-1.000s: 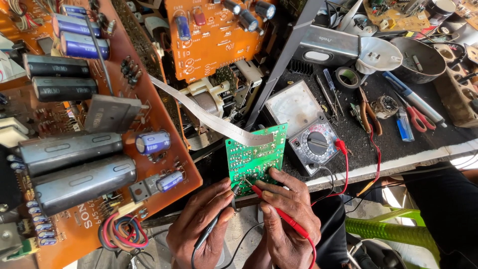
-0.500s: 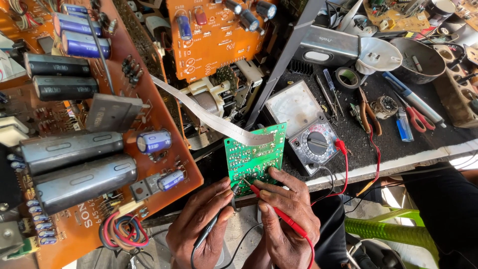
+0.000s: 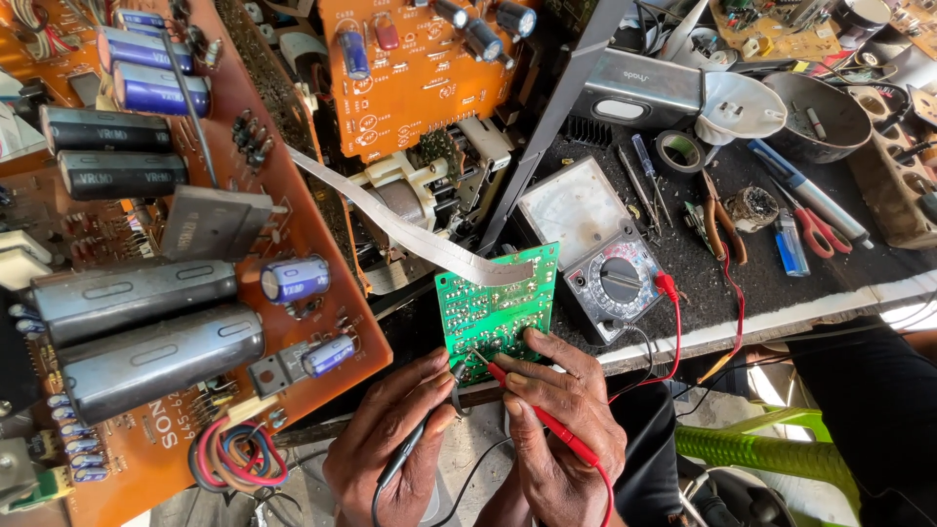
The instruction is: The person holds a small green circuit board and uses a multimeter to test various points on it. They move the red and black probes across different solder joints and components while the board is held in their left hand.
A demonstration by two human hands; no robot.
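A small green circuit board (image 3: 493, 304) stands tilted at the bench edge, joined to a flat grey ribbon cable (image 3: 390, 220). My left hand (image 3: 395, 444) grips a black test probe (image 3: 420, 434) whose tip touches the board's lower edge. My right hand (image 3: 561, 429) grips a red test probe (image 3: 532, 410), its tip also on the lower part of the board, while its fingers steady the board. Red and black leads run to an analog multimeter (image 3: 595, 249) lying just right of the board.
A large orange circuit board (image 3: 146, 244) with big black and blue capacitors fills the left. Another orange board (image 3: 420, 68) stands behind. On the black bench right lie screwdrivers (image 3: 644, 181), pliers (image 3: 722, 220), scissors (image 3: 815, 229), tape roll (image 3: 678, 151) and a metal bowl (image 3: 815, 112).
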